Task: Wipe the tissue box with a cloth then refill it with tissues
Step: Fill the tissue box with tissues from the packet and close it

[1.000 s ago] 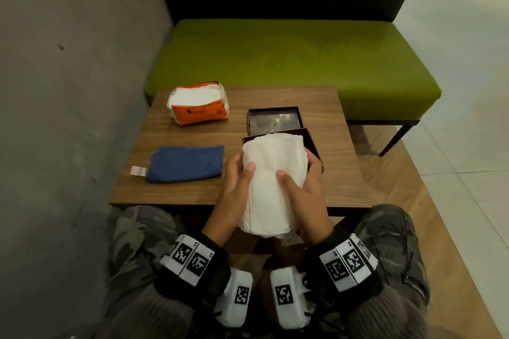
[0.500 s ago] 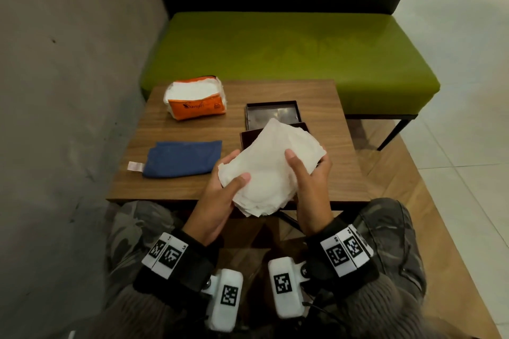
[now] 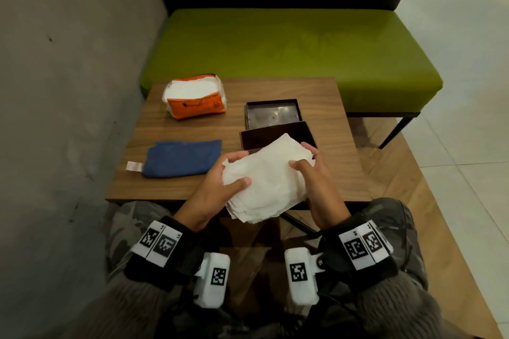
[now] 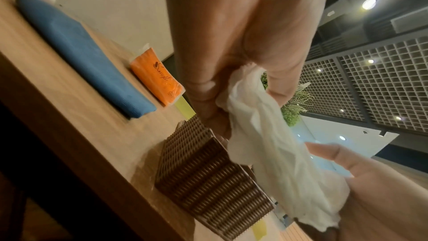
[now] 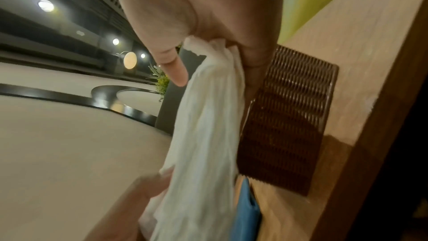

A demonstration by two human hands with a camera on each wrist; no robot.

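Both hands on the tissue stack (image 3: 267,181): left hand (image 3: 217,187) pinches the near-left corner, right hand (image 3: 316,176) grips the right edge. I'm holding it in the air over the worktop's (image 3: 192,187) near edge, just in front of the open tissue box (image 3: 278,136). Risk: loose, limp sheets may splay or slide out of the pinch and jam on the box rim. Stack's long axis runs diagonally, near-left to far-right, skewed to the box.

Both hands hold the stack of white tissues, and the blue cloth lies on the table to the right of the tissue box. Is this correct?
Not quite. Both hands, left hand and right hand, do hold the white tissues, but the blue cloth lies on the table to the left of the tissue box, as the head view shows.
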